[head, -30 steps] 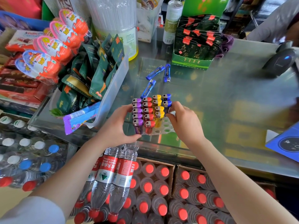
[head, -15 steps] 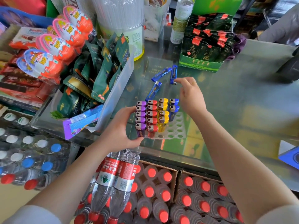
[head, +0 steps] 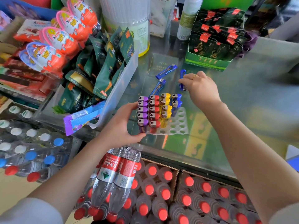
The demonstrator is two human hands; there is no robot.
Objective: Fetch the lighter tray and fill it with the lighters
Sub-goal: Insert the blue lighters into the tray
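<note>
- Currently you work over the glass counter (head: 242,102), stock crowding its left and far edges; the filling step is in hand, and the fetching looks done.
- Lighter tray (head: 178,125): white, perforated, near the counter's front edge. Purple, red and yellow columns stand upright in it; the blue column (head: 175,103) has only two pieces, and the holes in front of them and along the tray's right side are bare.
- Your left hand (head: 123,126) is curled on the tray's left corner, thumb under the front edge, fingers against the purple column (head: 143,112). Judged: it steadies the tray.
- Your right hand (head: 200,88) is beyond the tray, fingertips closed on a loose blue lighter (head: 182,81) that lies on the glass, pointing away from you. Whether it has left the glass, cannot tell.
- Two more blue lighters (head: 165,71) lie slantwise just left of it, apart from the hand.
- Next move, as a judgement: lift the pinched lighter, turn it upright with the metal head up, seat it in the next bare hole of the blue column. Keep the tray braced so the standing rows do not topple.
</note>
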